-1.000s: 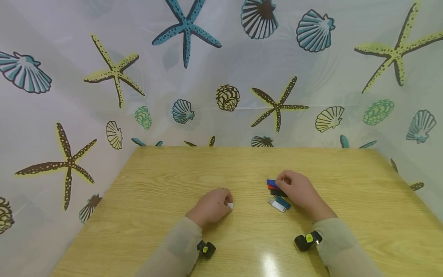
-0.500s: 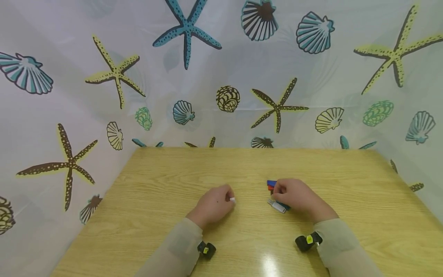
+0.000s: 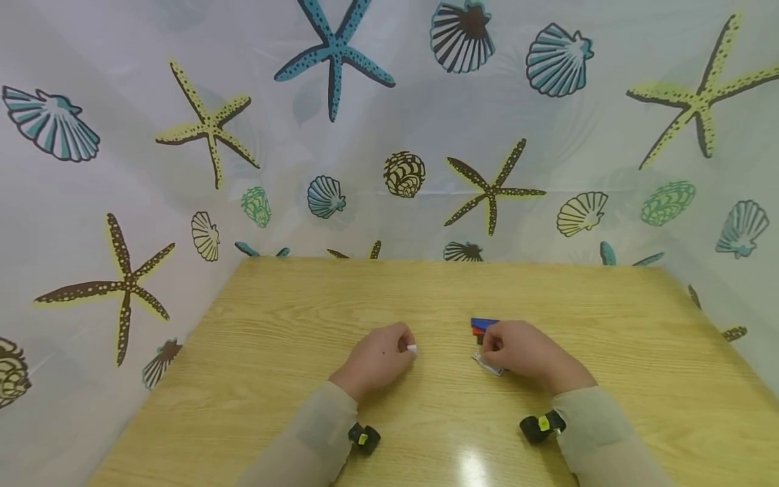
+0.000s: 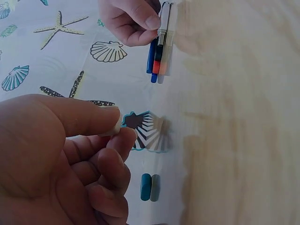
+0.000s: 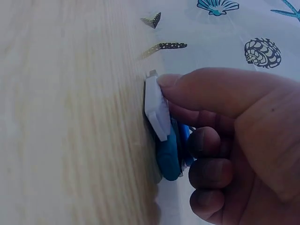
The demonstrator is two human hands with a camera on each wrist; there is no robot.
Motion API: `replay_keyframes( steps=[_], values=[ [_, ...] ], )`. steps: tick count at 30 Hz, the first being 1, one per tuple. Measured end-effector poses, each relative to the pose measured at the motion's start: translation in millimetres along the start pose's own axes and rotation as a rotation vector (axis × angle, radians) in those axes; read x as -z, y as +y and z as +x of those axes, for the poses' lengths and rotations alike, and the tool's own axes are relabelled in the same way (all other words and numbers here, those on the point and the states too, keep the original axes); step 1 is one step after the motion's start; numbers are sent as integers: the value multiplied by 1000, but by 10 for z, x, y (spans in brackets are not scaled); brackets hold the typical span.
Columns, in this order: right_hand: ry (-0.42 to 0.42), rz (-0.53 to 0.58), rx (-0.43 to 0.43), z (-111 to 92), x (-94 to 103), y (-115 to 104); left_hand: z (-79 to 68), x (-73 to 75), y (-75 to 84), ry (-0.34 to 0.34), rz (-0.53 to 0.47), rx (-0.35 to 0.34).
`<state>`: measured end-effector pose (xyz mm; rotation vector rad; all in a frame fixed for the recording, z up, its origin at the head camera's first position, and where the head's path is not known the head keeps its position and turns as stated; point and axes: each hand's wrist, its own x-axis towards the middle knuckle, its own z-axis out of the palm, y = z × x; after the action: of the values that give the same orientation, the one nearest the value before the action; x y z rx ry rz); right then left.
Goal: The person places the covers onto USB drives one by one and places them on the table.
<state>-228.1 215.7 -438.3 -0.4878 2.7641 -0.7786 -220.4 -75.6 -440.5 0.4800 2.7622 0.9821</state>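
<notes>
Between thumb and index finger my left hand (image 3: 376, 358) pinches a small white piece (image 3: 412, 348), mostly covered by the fingertips. Its kind cannot be made out. My right hand (image 3: 526, 348) is over a group of small sticks, its fingers curled and its thumb against the edge of a white USB stick (image 5: 157, 105). That stick lies at the near end of the group, its metal plug pointing away to the left. Behind it in the right wrist view is a teal USB stick (image 5: 168, 159). Blue (image 3: 483, 323), red (image 3: 477, 332) and black (image 3: 480, 339) sticks lie farther back, partly under the fingers.
The wood-grain table (image 3: 304, 297) reaches back to a white curtain (image 3: 365, 216) printed with starfish and shells, which also hangs at both sides. Each wrist wears a small black camera, one (image 3: 364, 439) at the left and one (image 3: 541, 427) at the right.
My right hand has moved from the blue stick toward me, down to the teal and white sticks. My left hand has shifted slightly right and away from me, turning the white piece in its fingertips.
</notes>
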Motion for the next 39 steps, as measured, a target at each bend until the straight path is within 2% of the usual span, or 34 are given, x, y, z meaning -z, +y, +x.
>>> replay_keyframes(
  steps=[13, 25, 31, 39],
  values=[
    [-10, -68, 2, -6, -45, -67, -23, 0, 0, -10, -22, -10],
    [-45, -158, 115, 11, -90, -215, -23, -5, -2, -19, -36, -18],
    [-64, -124, 158, 13, -121, -234, -22, -19, -25, -18, -47, -26],
    [-3, -50, 174, 9, -126, -276, -4, -18, 33, -20, -53, -44]
  ],
)
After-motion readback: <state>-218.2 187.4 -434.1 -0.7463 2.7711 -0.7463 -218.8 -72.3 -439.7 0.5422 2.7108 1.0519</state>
